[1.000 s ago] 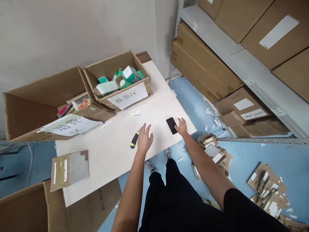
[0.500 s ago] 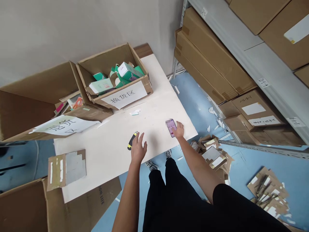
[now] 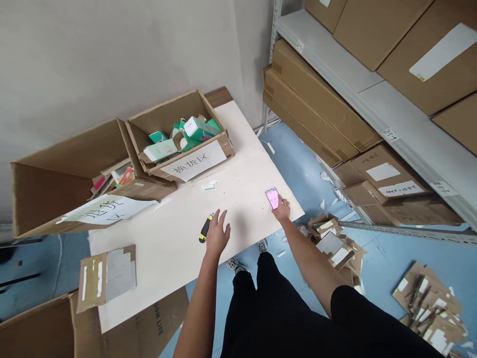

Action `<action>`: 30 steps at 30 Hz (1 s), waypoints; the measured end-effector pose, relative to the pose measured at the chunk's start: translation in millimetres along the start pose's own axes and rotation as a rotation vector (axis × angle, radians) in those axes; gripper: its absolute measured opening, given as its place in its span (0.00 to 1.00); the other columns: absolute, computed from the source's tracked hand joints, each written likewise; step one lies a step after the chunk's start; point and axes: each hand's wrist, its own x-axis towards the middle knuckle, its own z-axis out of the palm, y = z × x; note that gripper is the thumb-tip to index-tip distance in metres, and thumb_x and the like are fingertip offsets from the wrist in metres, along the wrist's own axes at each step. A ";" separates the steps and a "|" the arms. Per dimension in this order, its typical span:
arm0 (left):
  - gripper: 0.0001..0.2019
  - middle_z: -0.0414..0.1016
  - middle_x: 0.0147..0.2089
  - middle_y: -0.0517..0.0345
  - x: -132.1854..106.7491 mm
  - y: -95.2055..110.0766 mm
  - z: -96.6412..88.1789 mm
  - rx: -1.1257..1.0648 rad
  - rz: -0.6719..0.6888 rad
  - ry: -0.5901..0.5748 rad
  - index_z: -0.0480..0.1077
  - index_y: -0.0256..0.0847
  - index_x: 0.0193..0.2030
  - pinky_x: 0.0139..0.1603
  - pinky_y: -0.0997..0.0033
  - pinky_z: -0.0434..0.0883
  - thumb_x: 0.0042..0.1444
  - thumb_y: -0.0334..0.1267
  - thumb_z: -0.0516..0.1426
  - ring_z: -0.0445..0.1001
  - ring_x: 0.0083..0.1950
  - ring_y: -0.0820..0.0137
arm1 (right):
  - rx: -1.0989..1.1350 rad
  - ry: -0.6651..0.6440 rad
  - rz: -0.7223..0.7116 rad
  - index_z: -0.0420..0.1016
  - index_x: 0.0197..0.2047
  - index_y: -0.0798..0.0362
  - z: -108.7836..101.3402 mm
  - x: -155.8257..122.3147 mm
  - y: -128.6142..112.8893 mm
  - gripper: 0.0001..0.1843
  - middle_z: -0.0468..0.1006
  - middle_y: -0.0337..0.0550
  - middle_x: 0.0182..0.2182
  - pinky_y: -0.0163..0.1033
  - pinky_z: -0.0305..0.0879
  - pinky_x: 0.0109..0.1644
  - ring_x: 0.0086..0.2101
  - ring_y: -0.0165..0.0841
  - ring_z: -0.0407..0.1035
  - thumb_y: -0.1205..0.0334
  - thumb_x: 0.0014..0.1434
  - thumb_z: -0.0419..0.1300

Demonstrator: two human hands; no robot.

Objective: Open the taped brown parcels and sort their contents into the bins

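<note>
My left hand (image 3: 216,234) lies open and flat on the white table (image 3: 167,238), fingers spread and holding nothing. A yellow-and-black utility knife (image 3: 204,228) lies just to its left. My right hand (image 3: 282,210) is near the table's right edge, fingertips on the near end of a smartphone (image 3: 272,198) with a glowing pink screen; I cannot tell whether it grips the phone.
</note>
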 end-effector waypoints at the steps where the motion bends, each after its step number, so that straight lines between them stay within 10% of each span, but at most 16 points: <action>1: 0.27 0.62 0.75 0.45 -0.5 -0.5 -0.6 -0.002 0.000 0.001 0.63 0.47 0.72 0.68 0.44 0.72 0.66 0.38 0.53 0.66 0.73 0.51 | 0.008 0.033 -0.001 0.56 0.74 0.54 -3.8 2.1 5.7 0.47 0.67 0.57 0.59 0.50 0.60 0.64 0.59 0.48 0.60 0.57 0.54 0.65; 7: 0.27 0.63 0.74 0.45 -6.0 -6.9 -11.3 -0.019 0.010 0.045 0.64 0.47 0.71 0.67 0.44 0.72 0.66 0.38 0.54 0.65 0.73 0.51 | 0.081 0.069 -0.058 0.53 0.76 0.53 -28.5 1.3 -22.0 0.47 0.60 0.61 0.69 0.58 0.60 0.65 0.67 0.54 0.55 0.52 0.57 0.64; 17: 0.27 0.62 0.74 0.44 -34.4 -60.8 -101.7 -0.023 -0.031 0.294 0.64 0.45 0.71 0.71 0.45 0.68 0.66 0.36 0.54 0.62 0.74 0.52 | 0.372 0.290 -0.669 0.53 0.77 0.48 -101.5 -80.6 -251.9 0.39 0.52 0.55 0.74 0.57 0.60 0.69 0.70 0.49 0.52 0.55 0.66 0.58; 22: 0.28 0.59 0.76 0.44 -86.0 -144.0 -152.7 -0.034 -0.089 0.379 0.62 0.46 0.73 0.71 0.45 0.68 0.66 0.36 0.55 0.60 0.75 0.53 | 0.422 0.283 -0.871 0.56 0.76 0.45 -90.5 -163.1 -364.9 0.37 0.51 0.52 0.75 0.59 0.60 0.70 0.70 0.49 0.52 0.56 0.66 0.59; 30: 0.29 0.58 0.77 0.44 -199.6 -326.6 -199.4 -0.094 -0.342 0.477 0.62 0.44 0.73 0.74 0.44 0.63 0.65 0.38 0.56 0.58 0.76 0.50 | 0.389 0.026 -1.079 0.60 0.74 0.46 6.9 -292.2 -513.9 0.37 0.49 0.51 0.76 0.58 0.57 0.72 0.72 0.48 0.50 0.60 0.64 0.61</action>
